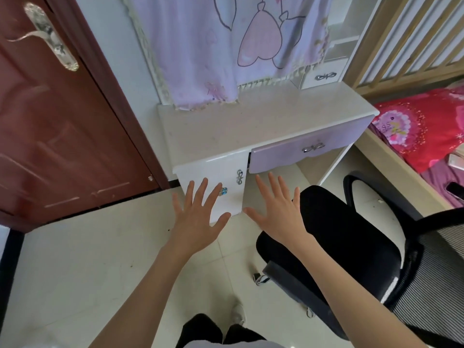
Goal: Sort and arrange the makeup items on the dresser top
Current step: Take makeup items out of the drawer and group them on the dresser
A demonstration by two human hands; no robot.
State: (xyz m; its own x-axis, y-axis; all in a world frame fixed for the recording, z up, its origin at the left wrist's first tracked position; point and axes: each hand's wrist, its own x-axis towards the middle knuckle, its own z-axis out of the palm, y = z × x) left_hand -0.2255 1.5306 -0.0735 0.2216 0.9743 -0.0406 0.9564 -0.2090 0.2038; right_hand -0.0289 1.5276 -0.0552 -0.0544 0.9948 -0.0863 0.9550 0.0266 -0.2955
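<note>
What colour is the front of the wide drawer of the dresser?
The drawer front is pale lilac, with a silver bow-shaped handle; the head view shows it.

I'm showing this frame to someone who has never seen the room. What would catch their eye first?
Probably the two bare hands, left hand and right hand, held out side by side with straight, spread fingers, holding nothing, in front of the white dresser. Next, the lilac cloth with pink hearts hanging behind the dresser top, and the black office chair at the right.
</note>
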